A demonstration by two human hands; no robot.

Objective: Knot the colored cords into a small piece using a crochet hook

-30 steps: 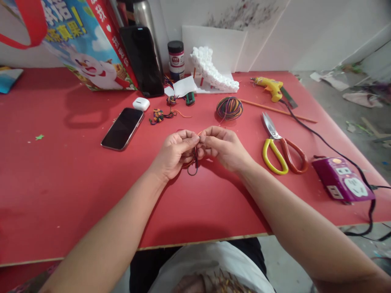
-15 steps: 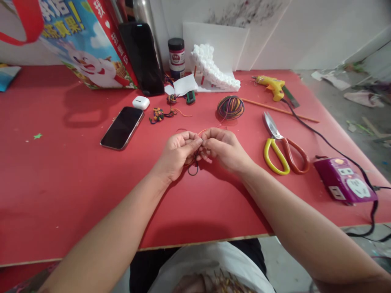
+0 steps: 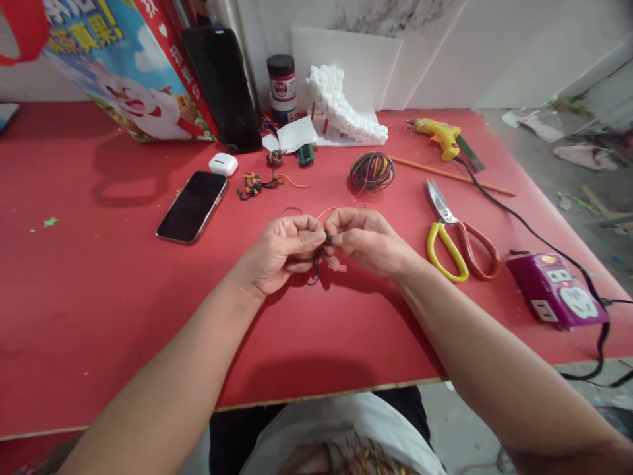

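My left hand (image 3: 293,249) and my right hand (image 3: 364,241) meet over the middle of the red table, thumbs and forefingers pinched on a dark cord (image 3: 312,280). A small dark bit of it shows between the fingertips, and a loop hangs below them. The rest of the cord is hidden by my fingers. An orange strand (image 3: 336,208) runs from behind my hands toward a ball of multicoloured cord (image 3: 372,172). Farther left lies a small knotted piece of orange and dark cord (image 3: 252,184) with loose ends.
Scissors (image 3: 448,234) lie right of my hands, near a purple power socket (image 3: 558,290) and its black cable. A yellow glue gun (image 3: 438,135) is behind them. At left are a phone (image 3: 192,206), an earphone case (image 3: 223,164) and a printed box (image 3: 143,86).
My fingertips have parted slightly, so a dark bit of cord now shows between them. The loop below has slipped partly behind my fingers. The camera view has shifted a little.
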